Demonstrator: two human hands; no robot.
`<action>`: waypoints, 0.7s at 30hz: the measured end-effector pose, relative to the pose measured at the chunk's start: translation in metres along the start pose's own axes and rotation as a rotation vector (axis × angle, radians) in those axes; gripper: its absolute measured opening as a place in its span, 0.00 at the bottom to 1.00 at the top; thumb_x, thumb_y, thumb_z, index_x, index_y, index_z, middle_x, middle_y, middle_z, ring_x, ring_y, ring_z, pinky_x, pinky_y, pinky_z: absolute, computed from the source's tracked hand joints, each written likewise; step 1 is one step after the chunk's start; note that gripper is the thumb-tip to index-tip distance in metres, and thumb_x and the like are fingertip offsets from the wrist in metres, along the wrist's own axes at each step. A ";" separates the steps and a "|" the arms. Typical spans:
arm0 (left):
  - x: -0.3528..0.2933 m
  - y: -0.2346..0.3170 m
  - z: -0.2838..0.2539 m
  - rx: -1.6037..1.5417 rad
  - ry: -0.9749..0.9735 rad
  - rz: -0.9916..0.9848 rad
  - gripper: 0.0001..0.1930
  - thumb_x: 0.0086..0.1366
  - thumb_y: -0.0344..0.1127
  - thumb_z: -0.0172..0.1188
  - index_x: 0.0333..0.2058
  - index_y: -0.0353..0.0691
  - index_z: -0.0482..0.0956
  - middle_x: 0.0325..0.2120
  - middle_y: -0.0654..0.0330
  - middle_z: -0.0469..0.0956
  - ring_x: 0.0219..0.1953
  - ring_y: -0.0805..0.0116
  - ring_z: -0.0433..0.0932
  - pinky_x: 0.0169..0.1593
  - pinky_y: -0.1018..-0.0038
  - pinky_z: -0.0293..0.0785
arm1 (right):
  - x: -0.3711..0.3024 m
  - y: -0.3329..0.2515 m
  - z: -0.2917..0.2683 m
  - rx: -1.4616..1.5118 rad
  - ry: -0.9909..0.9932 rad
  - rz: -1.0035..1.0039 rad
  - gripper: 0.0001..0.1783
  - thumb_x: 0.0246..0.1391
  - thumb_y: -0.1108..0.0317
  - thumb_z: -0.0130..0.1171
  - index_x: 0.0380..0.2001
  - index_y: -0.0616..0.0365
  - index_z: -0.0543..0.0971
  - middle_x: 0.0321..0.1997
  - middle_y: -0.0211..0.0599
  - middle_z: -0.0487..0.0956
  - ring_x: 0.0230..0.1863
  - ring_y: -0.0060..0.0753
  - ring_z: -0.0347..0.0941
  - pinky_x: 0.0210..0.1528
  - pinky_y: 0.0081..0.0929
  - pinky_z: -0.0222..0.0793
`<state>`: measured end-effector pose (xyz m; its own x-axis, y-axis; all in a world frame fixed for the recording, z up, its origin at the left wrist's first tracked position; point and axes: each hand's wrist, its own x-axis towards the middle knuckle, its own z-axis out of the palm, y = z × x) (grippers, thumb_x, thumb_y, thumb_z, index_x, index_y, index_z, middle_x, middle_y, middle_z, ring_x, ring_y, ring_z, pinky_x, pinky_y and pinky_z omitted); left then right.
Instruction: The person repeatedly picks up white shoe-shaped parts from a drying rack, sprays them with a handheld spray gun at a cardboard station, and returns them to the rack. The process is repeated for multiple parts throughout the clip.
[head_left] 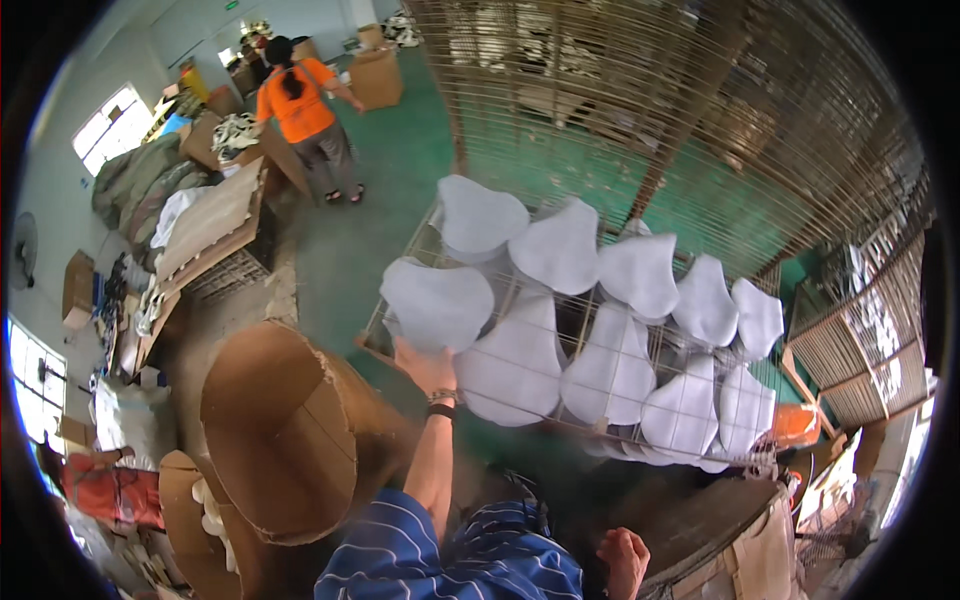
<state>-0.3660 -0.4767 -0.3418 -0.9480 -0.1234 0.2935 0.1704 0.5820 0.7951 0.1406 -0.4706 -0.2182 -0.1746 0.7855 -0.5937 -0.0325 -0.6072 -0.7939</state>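
Note:
My left hand (pixel 426 366) reaches forward to the near left corner of a wire rack (pixel 690 455). It is closed on the lower edge of a pale grey, saddle-shaped pad (pixel 437 303), with its fingertips partly hidden there. Several similar pads lie in two rows on the rack, including a wide one (pixel 512 365) just right of my hand. Low in the picture, my right hand (pixel 622 560) hovers apart from the rack, fingers curled in, with nothing visible in them.
A tall open cardboard box (pixel 280 430) stands left of my left arm; another box (pixel 185 500) beside it holds white pieces. Large wire racks (pixel 640 110) stand beyond. A person in orange (pixel 300 105) is farther off, another person in red (pixel 110 485) at far left.

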 end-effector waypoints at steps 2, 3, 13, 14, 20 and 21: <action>0.001 -0.006 -0.006 0.006 0.015 0.093 0.58 0.41 0.35 0.80 0.69 0.35 0.55 0.60 0.39 0.61 0.60 0.38 0.65 0.63 0.50 0.68 | -0.001 -0.002 0.002 -0.002 -0.026 0.023 0.17 0.64 0.59 0.63 0.46 0.63 0.82 0.43 0.40 0.85 0.37 0.32 0.81 0.38 0.27 0.80; 0.000 -0.005 -0.008 -0.020 -0.018 0.084 0.58 0.41 0.35 0.81 0.69 0.35 0.55 0.61 0.38 0.60 0.62 0.37 0.63 0.63 0.49 0.67 | -0.002 -0.002 0.002 -0.001 -0.027 0.018 0.17 0.64 0.60 0.64 0.46 0.62 0.82 0.42 0.40 0.85 0.36 0.30 0.82 0.37 0.26 0.80; -0.044 0.015 -0.050 0.165 -0.198 0.214 0.49 0.54 0.43 0.74 0.68 0.35 0.55 0.65 0.36 0.58 0.67 0.36 0.57 0.69 0.47 0.57 | -0.006 0.056 -0.044 -0.148 0.042 -0.078 0.16 0.64 0.60 0.63 0.44 0.63 0.83 0.34 0.36 0.83 0.31 0.26 0.78 0.32 0.22 0.77; -0.056 0.023 -0.052 0.133 -0.242 0.251 0.47 0.56 0.42 0.73 0.68 0.35 0.55 0.65 0.36 0.59 0.67 0.37 0.57 0.69 0.48 0.56 | -0.011 0.069 -0.054 -0.193 0.073 -0.080 0.16 0.64 0.60 0.63 0.44 0.63 0.83 0.33 0.36 0.83 0.31 0.26 0.78 0.32 0.22 0.77; -0.166 0.088 -0.061 -0.273 -0.706 0.656 0.38 0.59 0.33 0.66 0.65 0.33 0.60 0.61 0.38 0.65 0.62 0.37 0.64 0.66 0.50 0.61 | -0.061 0.144 -0.100 -0.705 0.349 -0.394 0.14 0.64 0.62 0.60 0.31 0.63 0.81 0.25 0.33 0.79 0.28 0.24 0.72 0.31 0.25 0.69; -0.189 0.091 -0.057 -0.367 -0.818 0.694 0.36 0.59 0.32 0.65 0.64 0.32 0.62 0.60 0.39 0.67 0.61 0.38 0.66 0.66 0.52 0.63 | -0.059 0.173 -0.127 -0.809 0.395 -0.169 0.18 0.55 0.56 0.64 0.33 0.62 0.85 0.28 0.46 0.84 0.32 0.38 0.83 0.35 0.39 0.79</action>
<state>-0.1564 -0.4465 -0.2949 -0.4858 0.7754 0.4035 0.6688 0.0324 0.7428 0.2699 -0.6072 -0.3375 0.1239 0.9304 -0.3451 0.6986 -0.3287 -0.6356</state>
